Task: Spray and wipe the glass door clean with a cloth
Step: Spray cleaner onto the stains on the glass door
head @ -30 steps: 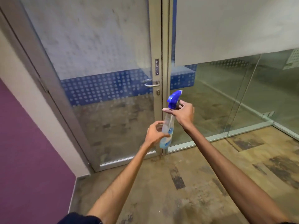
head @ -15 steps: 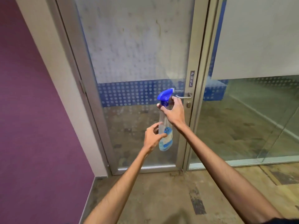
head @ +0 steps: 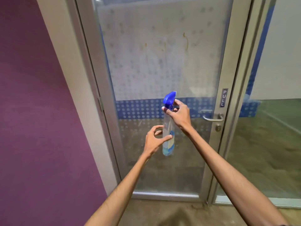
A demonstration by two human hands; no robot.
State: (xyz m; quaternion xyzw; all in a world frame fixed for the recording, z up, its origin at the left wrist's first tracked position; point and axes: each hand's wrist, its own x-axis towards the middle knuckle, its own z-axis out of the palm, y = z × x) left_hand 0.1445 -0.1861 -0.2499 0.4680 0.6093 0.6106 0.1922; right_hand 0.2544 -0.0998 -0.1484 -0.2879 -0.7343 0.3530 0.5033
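A clear spray bottle (head: 168,129) with a blue trigger head hangs upright in front of the glass door (head: 162,62). My right hand (head: 179,116) grips the bottle's neck just under the blue head. My left hand (head: 154,141) curls loosely beside the bottle's lower body, thumb touching the label, fingers apart. The door has a frosted dotted upper film with brownish streaks, a blue dotted band at mid height, and a metal frame. No cloth is in view.
A metal lever handle (head: 212,117) and a "PULL" plate (head: 224,97) sit on the door's right stile. A purple wall (head: 32,111) stands to the left. A fixed glass panel (head: 268,136) is on the right. The worn floor (head: 179,212) lies below.
The view has swung left and closer to the door. Both hands with the bottle have moved from the door's handle edge toward the middle of the glass. My left hand has loosened off the bottle.
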